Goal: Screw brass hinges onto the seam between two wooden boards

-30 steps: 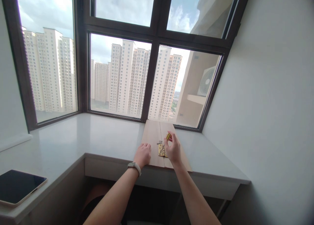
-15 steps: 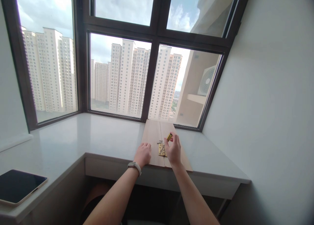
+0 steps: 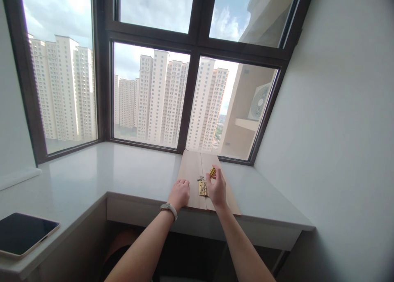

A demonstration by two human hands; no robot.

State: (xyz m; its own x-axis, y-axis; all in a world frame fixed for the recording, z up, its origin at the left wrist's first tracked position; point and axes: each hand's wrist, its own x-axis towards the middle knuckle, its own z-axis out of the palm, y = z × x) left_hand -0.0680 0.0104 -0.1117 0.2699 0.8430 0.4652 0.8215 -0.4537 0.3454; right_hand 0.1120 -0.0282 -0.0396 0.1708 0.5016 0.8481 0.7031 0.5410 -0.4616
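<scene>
Gripped between the right hand's fingers: brass piece, raised above boards. Left hand laid on the boards' near left edge, nothing seen grasped. Between hands, brass hinge and screws observed on boards.

The head camera looks forward and down, over the counter to the window; left hand and right hand are at middle distance.

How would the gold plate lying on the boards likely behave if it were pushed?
The gold plate looks metallic, so it should be stiff. It lies flat on smooth-looking boards, so it would likely slide, not tip. The screws on it look loose and might roll off.
</scene>
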